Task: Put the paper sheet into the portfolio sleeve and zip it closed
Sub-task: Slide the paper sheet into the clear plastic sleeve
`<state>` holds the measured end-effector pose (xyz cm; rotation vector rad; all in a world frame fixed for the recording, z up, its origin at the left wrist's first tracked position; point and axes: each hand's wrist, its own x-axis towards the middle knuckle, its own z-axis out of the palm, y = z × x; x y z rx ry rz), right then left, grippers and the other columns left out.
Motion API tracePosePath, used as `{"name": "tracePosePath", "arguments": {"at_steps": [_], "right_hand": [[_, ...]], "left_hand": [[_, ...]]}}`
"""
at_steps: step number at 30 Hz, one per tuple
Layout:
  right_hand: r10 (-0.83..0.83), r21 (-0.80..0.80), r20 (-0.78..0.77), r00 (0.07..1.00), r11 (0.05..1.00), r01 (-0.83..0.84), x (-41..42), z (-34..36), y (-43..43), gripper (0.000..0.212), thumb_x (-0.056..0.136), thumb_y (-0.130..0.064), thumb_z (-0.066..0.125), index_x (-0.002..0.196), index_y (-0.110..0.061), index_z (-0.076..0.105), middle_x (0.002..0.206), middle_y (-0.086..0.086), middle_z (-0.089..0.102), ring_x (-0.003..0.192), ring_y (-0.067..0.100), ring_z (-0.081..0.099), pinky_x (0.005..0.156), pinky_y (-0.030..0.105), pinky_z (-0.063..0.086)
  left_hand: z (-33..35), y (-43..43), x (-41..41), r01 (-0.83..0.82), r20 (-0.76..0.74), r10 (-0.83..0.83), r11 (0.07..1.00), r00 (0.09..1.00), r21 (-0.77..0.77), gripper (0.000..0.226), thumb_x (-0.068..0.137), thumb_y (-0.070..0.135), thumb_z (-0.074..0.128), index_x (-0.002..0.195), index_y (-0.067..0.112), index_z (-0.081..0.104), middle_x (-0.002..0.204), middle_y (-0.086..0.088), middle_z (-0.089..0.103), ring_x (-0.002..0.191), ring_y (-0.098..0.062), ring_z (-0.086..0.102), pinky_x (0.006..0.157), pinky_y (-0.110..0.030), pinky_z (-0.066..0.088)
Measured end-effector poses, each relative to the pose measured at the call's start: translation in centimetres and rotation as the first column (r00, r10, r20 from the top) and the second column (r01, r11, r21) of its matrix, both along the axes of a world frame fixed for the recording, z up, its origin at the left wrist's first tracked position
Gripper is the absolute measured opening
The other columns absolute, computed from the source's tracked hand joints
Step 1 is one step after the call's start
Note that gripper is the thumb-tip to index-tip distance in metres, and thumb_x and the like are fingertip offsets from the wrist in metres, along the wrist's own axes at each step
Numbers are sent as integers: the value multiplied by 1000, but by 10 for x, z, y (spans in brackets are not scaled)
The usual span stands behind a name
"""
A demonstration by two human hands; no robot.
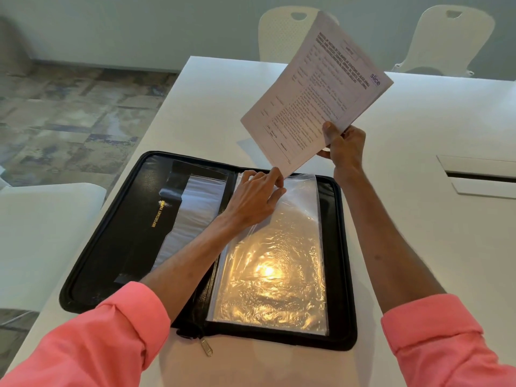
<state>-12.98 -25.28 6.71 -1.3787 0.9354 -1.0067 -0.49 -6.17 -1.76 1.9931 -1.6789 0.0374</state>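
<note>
Nearest the camera, two salmon-pink rolled sleeves (92,342) frame the view, bare forearms reaching out from them over a white table (418,219). Below the sleeves' gap, a small metal zipper pull (206,348) hangs from the near edge of a black zip-around portfolio (111,255), which lies fully open and flat on the table. Its left panel carries gold lettering and a clear pocket; its right panel holds a glossy clear plastic sleeve (270,275) catching a bright yellow glare. The left hand (255,195) rests at the far top of that sleeve, fingertips pinching its upper edge. Just beyond, the right hand (344,148) grips a white printed paper sheet (318,90) by its lower right edge, thumb on the front, fingers behind. The sheet is held up in the air, tilted, its lowest corner just above the left hand's fingers and the sleeve's opening, not yet inside. Farther back, a recessed slot panel (480,175) sits in the tabletop, and two white plastic chairs (446,37) stand behind the table's far edge.
</note>
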Motion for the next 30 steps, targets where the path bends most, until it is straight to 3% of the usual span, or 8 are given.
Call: {"name": "tracePosePath", "arguments": {"at_steps": [5, 14, 20, 24, 27, 30], "right_hand": [[80, -26, -91, 993, 996, -83, -6, -1, -5, 15, 108, -18, 67, 120, -11, 71, 114, 8, 81, 95, 16, 82, 74, 39, 71], [244, -16, -227, 943, 967, -254, -15, 3, -17, 25, 108, -18, 67, 131, -9, 72, 116, 9, 82, 101, 25, 82, 78, 42, 70], [216, 12, -189, 958, 976, -217, -13, 2, -23, 16, 107, -16, 68, 121, -12, 74, 109, 3, 83, 92, 19, 83, 71, 38, 70], [175, 5, -166, 970, 984, -177, -10, 3, -23, 13, 107, -16, 67, 117, -14, 73, 109, 3, 83, 93, 19, 83, 70, 38, 70], [136, -2, -147, 980, 990, -138, -8, 4, -24, 14, 107, -16, 66, 120, -13, 72, 113, 6, 82, 97, 22, 83, 72, 39, 70], [99, 6, -128, 987, 995, -99, -6, 4, -23, 18, 108, -15, 66, 124, -10, 71, 115, 9, 82, 98, 23, 82, 70, 37, 70]], "left_hand": [[-1, 5, 0, -21, 35, 22, 999, 999, -43, 23, 110, 35, 58, 127, 20, 58, 142, -5, 73, 119, -28, 74, 116, -44, 41], [4, 1, 5, -54, 7, 55, 991, 998, -120, 16, 108, 28, 63, 116, 15, 68, 125, -2, 78, 109, -25, 70, 107, -39, 46], [9, -6, -4, -14, -72, 10, 998, 997, -59, 30, 102, 50, 66, 114, 23, 74, 113, 4, 77, 103, -17, 65, 106, -41, 41], [14, -14, -5, -13, -160, 0, 997, 987, -80, 24, 103, 38, 71, 120, 20, 73, 117, 4, 78, 97, -10, 65, 105, -39, 42], [14, -14, -4, 30, -212, -56, 992, 976, -120, 21, 102, 21, 70, 123, 16, 70, 120, 1, 77, 97, -13, 69, 102, -28, 37], [14, -12, -5, 48, -278, -92, 986, 956, -160, 22, 102, 12, 69, 124, 14, 67, 117, 1, 76, 100, -13, 72, 109, -28, 36]]}}
